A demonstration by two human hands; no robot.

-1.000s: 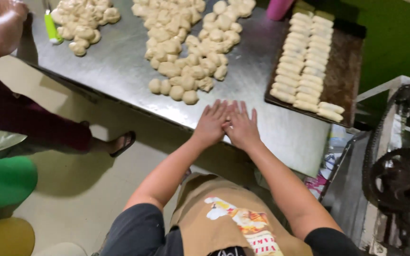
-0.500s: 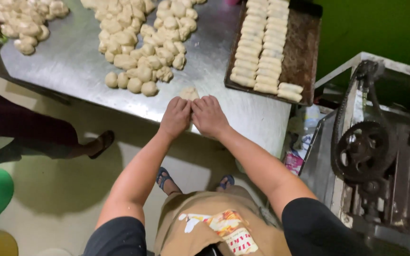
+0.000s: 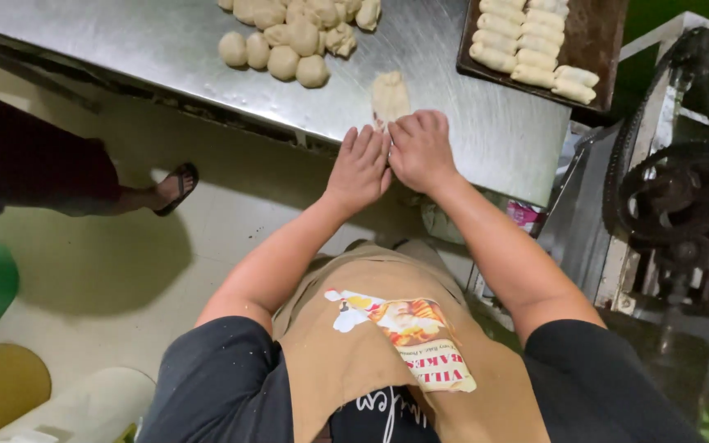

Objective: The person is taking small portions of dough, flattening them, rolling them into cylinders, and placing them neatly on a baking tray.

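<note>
- I am looking down over a tan apron at my two bare hands, which are working at the near edge of a stainless steel table (image 3: 166, 41).
- My left hand (image 3: 360, 168) is lying flat, palm down, fingers stretched forward and close together.
- My right hand (image 3: 422, 150) is pressing against the left hand's side, its fingers curled a little at the knuckles.
- Both sets of fingertips are touching the near end of a flattened piece of dough (image 3: 390, 97); whether they are pinching it or only pressing on it I cannot tell.
- The dough piece is lying on the steel table just beyond my hands, pale, thin and stretched away from me.
- I am judging the dough to be light, soft and slightly sticky, likely to tear or stretch if pulled; taking hold at the near edge with flat fingers looks safest.
- A heap of round dough balls (image 3: 289, 37) is sitting on the table to the left of the flattened piece and farther from me.
- A dark baking tray (image 3: 592, 49) is resting to the right of the dough piece, carrying rows of shaped dough rolls (image 3: 535, 49).
- A machine with a dark belt wheel (image 3: 670, 193) is standing to the right of the table.
- Another person's sandalled foot (image 3: 170, 189) is showing on the floor to the left of the table edge.
</note>
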